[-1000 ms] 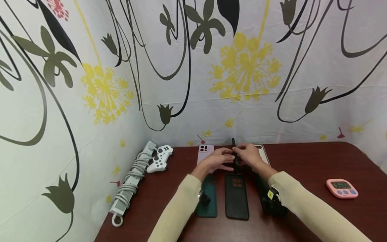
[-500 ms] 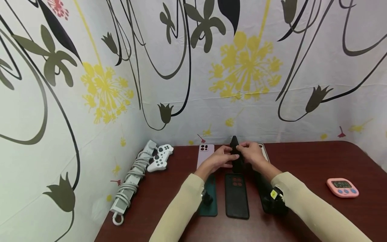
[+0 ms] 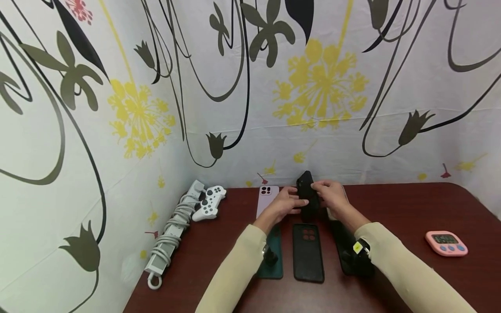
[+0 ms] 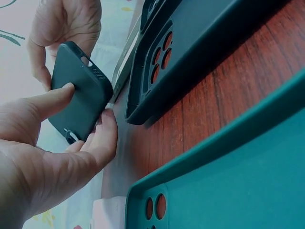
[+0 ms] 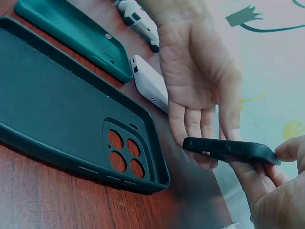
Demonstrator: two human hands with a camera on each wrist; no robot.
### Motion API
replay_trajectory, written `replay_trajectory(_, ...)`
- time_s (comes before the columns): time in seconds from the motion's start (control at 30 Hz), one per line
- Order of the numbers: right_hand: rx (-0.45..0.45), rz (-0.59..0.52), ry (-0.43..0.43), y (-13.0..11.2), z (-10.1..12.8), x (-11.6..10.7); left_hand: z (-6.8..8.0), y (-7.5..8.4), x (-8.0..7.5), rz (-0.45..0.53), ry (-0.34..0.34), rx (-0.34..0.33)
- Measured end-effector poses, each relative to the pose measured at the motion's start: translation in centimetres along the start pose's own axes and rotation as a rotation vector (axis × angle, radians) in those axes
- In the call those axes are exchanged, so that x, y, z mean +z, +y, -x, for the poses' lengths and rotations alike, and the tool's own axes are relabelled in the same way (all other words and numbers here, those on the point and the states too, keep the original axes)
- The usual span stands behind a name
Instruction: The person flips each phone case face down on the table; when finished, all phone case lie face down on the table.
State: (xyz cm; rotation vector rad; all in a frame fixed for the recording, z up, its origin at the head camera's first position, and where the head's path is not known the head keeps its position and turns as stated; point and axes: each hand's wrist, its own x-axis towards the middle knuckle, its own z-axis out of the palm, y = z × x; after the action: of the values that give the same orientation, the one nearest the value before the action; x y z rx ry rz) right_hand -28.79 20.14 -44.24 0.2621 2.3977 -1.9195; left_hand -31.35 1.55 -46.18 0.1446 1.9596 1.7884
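Note:
Both hands hold a black phone case (image 3: 306, 195) upright above the table's far middle. My left hand (image 3: 287, 203) pinches its lower end between thumb and straight fingertips (image 4: 64, 90). My right hand (image 3: 332, 196) grips its upper end (image 4: 66, 28). The right wrist view shows the black phone case (image 5: 228, 149) edge on, with the left hand's palm (image 5: 200, 81) behind it. Below the hands lie a teal case (image 3: 272, 254), a black case (image 3: 308, 253) and another dark case (image 3: 346, 250), all flat on the table.
A pink phone (image 3: 267, 198) lies flat left of the hands, and a pale phone (image 3: 345, 193) is partly hidden behind the right hand. A white game controller (image 3: 209, 202) and a power strip (image 3: 172, 230) sit by the left wall. A pink timer (image 3: 446, 243) stands at right.
The black case has risen a little and turned from edge on to showing its broad face. Both hands stayed on it and shifted slightly toward the wall.

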Motion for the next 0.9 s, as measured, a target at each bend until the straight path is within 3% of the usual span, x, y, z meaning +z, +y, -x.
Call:
replay_trajectory(0.23, 0.005, -0.021, -0.004, 0.6, -0.3, -0.2, -0.3, -0.1, -0.3, -0.024, 0.040, -0.006)
replay_trajectory(0.33, -0.038, 0.121, 0.018, 1.0, -0.3, -0.2, 0.0, -0.1, -0.4, -0.101, 0.069, 0.018)
replay_trajectory(0.43, -0.136, 0.348, 0.077, 1.4, -0.4, 0.0, 0.3, -0.1, -0.4, -0.183, 0.095, 0.043)
replay_trajectory(0.53, -0.233, 0.498, 0.127, 1.7, -0.7, 0.2, 0.6, 0.0, -0.2, -0.234, 0.126, 0.057)
replay_trajectory(0.63, -0.263, 0.547, 0.131, 2.0, -1.1, 0.6, 0.7, 0.1, 0.0, -0.271, 0.161, 0.065)
replay_trajectory(0.77, -0.234, 0.569, 0.102, 2.3, -1.3, 1.0, 0.4, 0.2, 0.2, -0.317, 0.199, 0.069)
replay_trajectory(0.9, -0.235, 0.630, 0.078, 2.4, -1.4, 1.3, -0.3, 0.2, 0.4, -0.436, 0.231, 0.067)
